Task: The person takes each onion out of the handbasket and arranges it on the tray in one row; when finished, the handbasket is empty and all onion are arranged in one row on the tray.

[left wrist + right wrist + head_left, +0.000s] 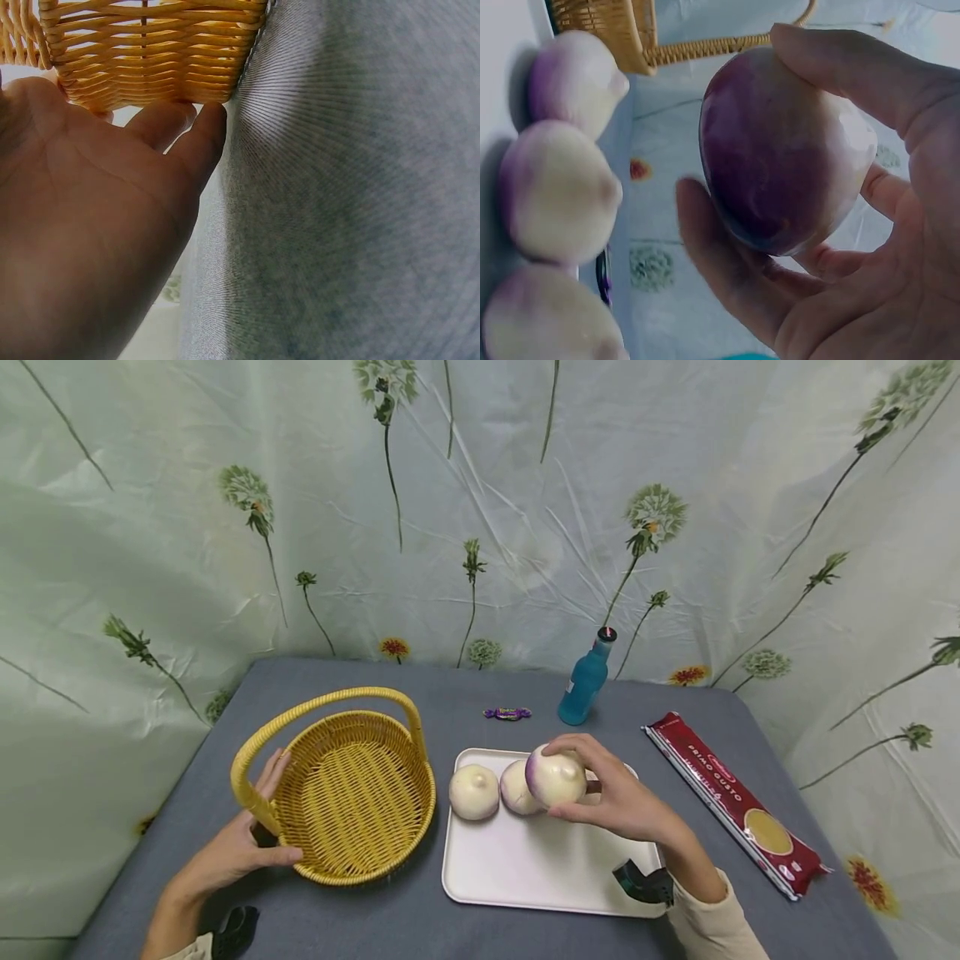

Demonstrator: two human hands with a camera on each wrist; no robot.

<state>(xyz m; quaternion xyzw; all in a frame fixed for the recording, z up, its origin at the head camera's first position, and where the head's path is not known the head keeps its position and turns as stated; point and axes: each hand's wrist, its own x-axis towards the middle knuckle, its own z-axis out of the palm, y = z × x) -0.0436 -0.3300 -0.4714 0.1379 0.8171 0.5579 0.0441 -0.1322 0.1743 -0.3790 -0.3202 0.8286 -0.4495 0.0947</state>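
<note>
My right hand grips a white-and-purple turnip above a white tray, with thumb and fingers around its sides. Two more turnips show on the tray in the head view, one at the left and another partly behind the held one. The right wrist view reveals a row of three turnips on the tray. My left hand rests spread against the outer left side of a yellow wicker basket; in the left wrist view its fingertips touch the weave. The basket holds nothing.
Behind the tray lie a purple-wrapped candy and a blue bottle standing upright. A red pasta packet lies to the tray's right. Grey cloth covers the table, and a flower-patterned curtain hangs behind it.
</note>
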